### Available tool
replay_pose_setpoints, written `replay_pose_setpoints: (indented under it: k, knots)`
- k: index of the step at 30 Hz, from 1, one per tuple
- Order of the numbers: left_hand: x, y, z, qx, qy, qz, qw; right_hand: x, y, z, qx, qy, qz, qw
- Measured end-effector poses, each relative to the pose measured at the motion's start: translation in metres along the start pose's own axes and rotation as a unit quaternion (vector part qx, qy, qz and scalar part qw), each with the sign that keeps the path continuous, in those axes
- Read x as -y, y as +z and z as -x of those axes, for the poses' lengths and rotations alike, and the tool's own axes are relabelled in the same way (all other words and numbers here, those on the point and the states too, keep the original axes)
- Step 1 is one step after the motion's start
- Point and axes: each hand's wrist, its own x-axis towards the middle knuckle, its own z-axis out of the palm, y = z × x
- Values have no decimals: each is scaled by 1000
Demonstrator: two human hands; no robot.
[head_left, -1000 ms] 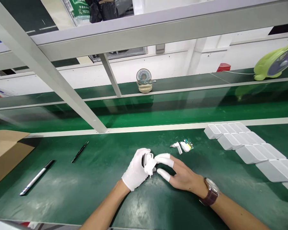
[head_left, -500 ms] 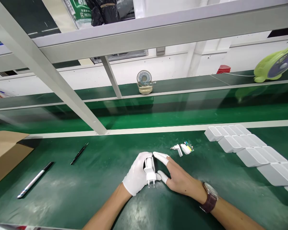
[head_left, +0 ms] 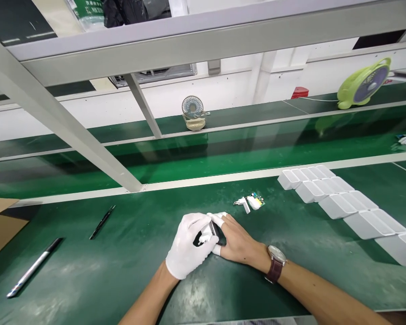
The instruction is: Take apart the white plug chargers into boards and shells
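My left hand (head_left: 189, 246), in a white glove, is wrapped round a small white plug adapter (head_left: 206, 234) near the middle of the green table. My right hand (head_left: 232, 239), with white covers on its fingertips and a watch at the wrist, holds the same adapter from the right side. Fingers hide much of the adapter, and its prongs cannot be made out. Beyond my right hand lie small white plug parts (head_left: 246, 206) and a piece of circuit board (head_left: 257, 198).
Rows of white boxes (head_left: 338, 205) stand at the right. On the left are a black pen (head_left: 102, 222), a silver marker (head_left: 35, 267) and a cardboard box (head_left: 3, 232). A slanting metal post (head_left: 71, 122) rises at the table's back edge (head_left: 209, 179).
My left fingers have closed over the adapter's front, hiding its prongs. My right hand has moved in against it. The whole view has shifted, with most things now further left.
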Motion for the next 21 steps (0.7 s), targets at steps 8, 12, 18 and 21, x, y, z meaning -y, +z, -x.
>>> replay_pose_setpoints:
  k: [8, 12, 18, 21]
  knots:
    - [-5, -9, -4, 29, -70, 6, 997, 0, -1, 4, -12, -11, -9, 1000]
    - [-10, -9, -3, 20, -24, 19, 999, -4, 0, 6, -10, -23, 7, 1000]
    - [-4, -6, 1, -20, -22, 92, 995, -2, -5, 5, 4, 4, 0, 1000]
    - [-1, -6, 2, 0, -24, 162, 986, 0, -7, 6, 10, -1, -21, 1000]
